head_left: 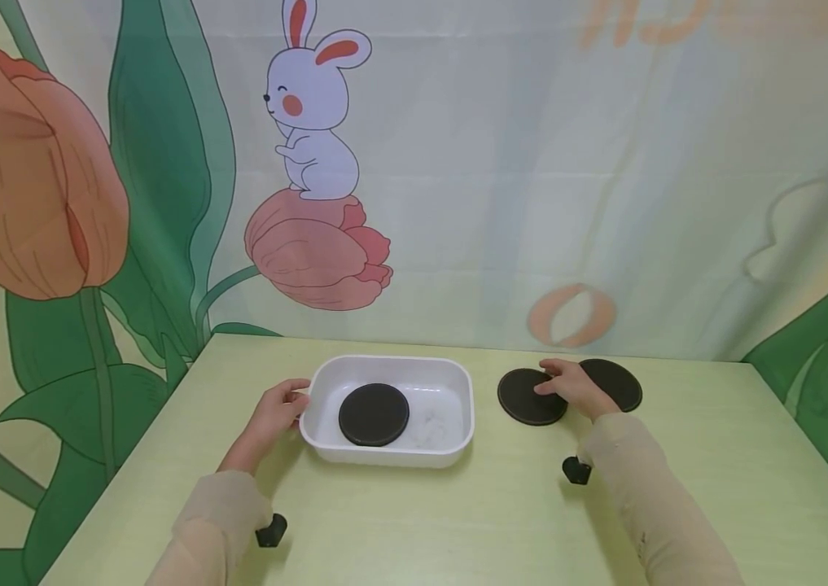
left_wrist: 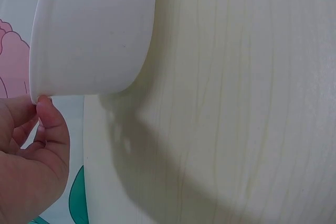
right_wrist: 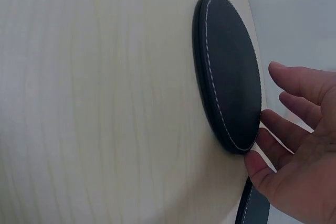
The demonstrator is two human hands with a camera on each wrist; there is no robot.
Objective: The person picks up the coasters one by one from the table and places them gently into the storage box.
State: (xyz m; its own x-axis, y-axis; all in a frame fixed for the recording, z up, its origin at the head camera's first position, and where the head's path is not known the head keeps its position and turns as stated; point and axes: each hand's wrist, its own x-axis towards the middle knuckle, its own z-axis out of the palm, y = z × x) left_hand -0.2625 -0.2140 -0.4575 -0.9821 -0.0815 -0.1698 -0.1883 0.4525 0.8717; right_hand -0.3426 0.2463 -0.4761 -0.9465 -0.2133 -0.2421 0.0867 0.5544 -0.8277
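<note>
A white rectangular tray (head_left: 450,452) with rounded corners stands on the table, a round black coaster (head_left: 374,414) lying inside on its left. My left hand (head_left: 278,413) pinches the tray's left rim between thumb and fingers, also visible in the left wrist view. To the tray's right, my right hand (head_left: 573,387) reaches over a second black coaster (head_left: 527,399). In the right wrist view this coaster (right_wrist: 231,72) shows pale edge stitching; the spread fingers and thumb touch or nearly touch its near edge. A third coaster (head_left: 615,382) lies partly hidden behind that hand.
Everything stands on a pale yellow-green wood-grain table (head_left: 414,529). Behind its far edge hangs a curtain (head_left: 472,203) printed with a rabbit and tulips. Small black devices (head_left: 271,531) are worn at both wrists, below the sleeves.
</note>
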